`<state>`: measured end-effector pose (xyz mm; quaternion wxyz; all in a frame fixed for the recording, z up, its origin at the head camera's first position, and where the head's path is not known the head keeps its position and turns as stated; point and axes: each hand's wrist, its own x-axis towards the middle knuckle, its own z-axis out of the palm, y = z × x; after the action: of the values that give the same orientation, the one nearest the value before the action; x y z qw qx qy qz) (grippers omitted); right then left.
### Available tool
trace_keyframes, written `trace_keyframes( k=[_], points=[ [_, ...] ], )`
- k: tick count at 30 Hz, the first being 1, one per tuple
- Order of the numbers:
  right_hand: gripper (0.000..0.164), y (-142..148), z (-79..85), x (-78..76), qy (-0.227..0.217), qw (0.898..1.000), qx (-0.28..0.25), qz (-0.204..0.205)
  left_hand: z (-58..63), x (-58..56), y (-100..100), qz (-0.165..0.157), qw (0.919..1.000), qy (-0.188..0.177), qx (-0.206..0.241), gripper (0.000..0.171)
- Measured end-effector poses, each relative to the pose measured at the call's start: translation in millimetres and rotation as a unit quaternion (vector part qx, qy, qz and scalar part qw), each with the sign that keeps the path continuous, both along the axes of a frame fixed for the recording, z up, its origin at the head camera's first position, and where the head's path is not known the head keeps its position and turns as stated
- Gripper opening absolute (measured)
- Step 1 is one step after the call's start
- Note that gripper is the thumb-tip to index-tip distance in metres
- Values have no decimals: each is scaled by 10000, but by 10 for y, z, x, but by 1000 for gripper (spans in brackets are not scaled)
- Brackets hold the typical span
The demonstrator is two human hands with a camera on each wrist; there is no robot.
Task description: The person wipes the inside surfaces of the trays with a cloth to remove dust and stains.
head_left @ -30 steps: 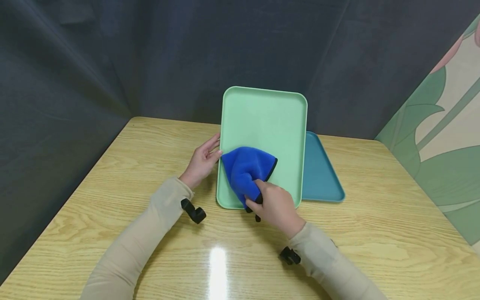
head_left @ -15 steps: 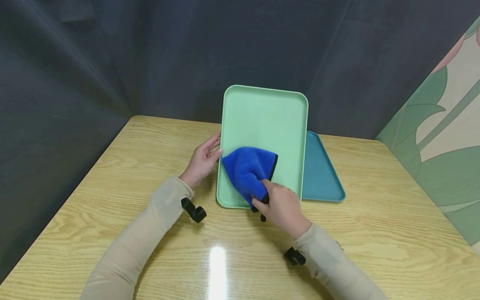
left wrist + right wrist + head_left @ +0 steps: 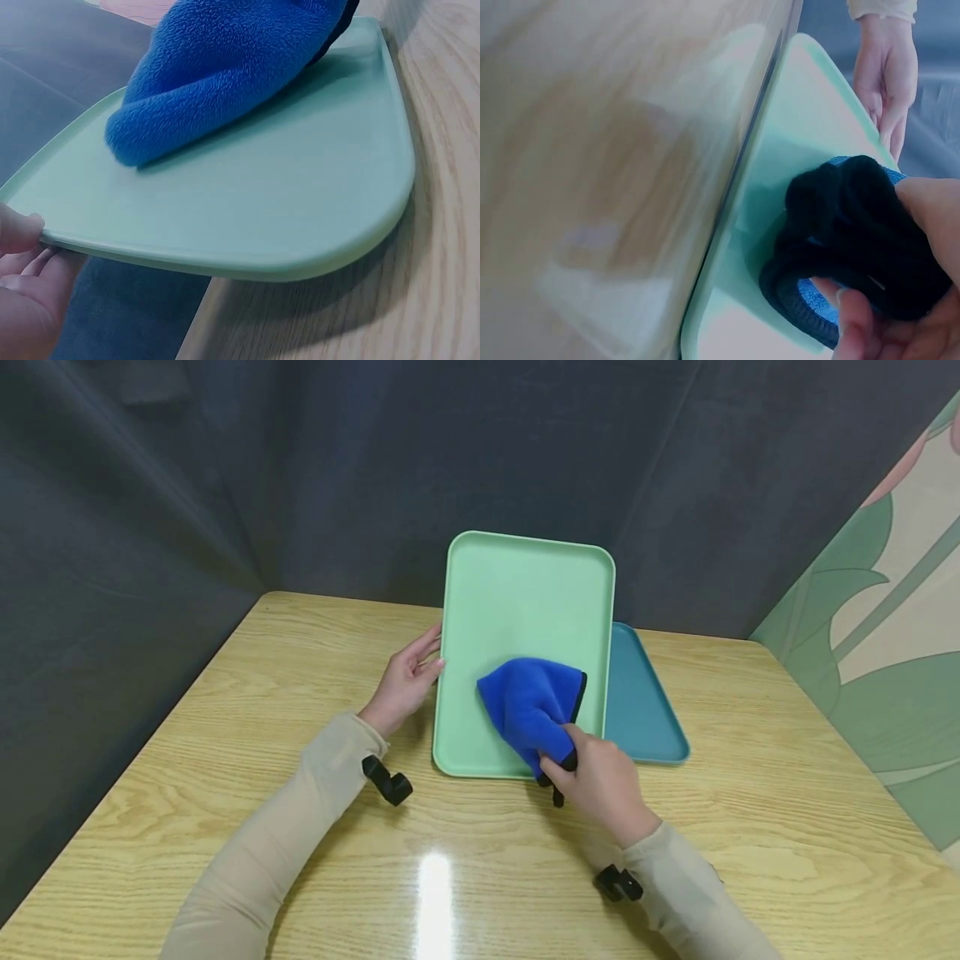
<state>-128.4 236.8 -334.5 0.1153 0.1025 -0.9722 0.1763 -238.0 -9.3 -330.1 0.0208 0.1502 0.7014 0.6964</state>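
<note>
A light green tray [image 3: 532, 602] stands tilted up on its short edge, its inner face toward me. My left hand [image 3: 402, 687] holds its left rim, thumb at the front and fingers behind; the left wrist view shows the thumb on the rim [image 3: 150, 259]. A blue cloth [image 3: 528, 706] with black edging lies bunched against the tray's lower right part. My right hand [image 3: 600, 781] grips the cloth's near end. In the right wrist view the fingers curl round the black-edged folds [image 3: 855, 232] of the cloth.
A teal tray [image 3: 645, 710] lies flat on the wooden table [image 3: 315, 635], partly hidden behind the green one. A dark curtain [image 3: 360, 477] hangs past the far table edge. A patterned panel [image 3: 892, 635] stands at the right.
My right hand has slid the blue cloth rightward across the lower part of the green tray. The left hand and the tray have hardly moved.
</note>
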Motion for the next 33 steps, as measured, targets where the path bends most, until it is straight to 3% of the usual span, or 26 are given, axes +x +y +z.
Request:
trace_keyframes(
  k=[10, 25, 33],
  points=[
    [36, 159, 33, 17, 33, 9997, 69, -231, -2, -3, 8, 22, 10000, -1, 25, 55],
    [32, -134, 33, -23, 245, 9988, 249, 336, -6, 8, 5, 104, 9999, -61, -15, 55],
    [24, -357, 53, -34, 66, 9974, 271, 660, -8, 6, 4, 101, 9999, 21, 32, 55]
  ],
)
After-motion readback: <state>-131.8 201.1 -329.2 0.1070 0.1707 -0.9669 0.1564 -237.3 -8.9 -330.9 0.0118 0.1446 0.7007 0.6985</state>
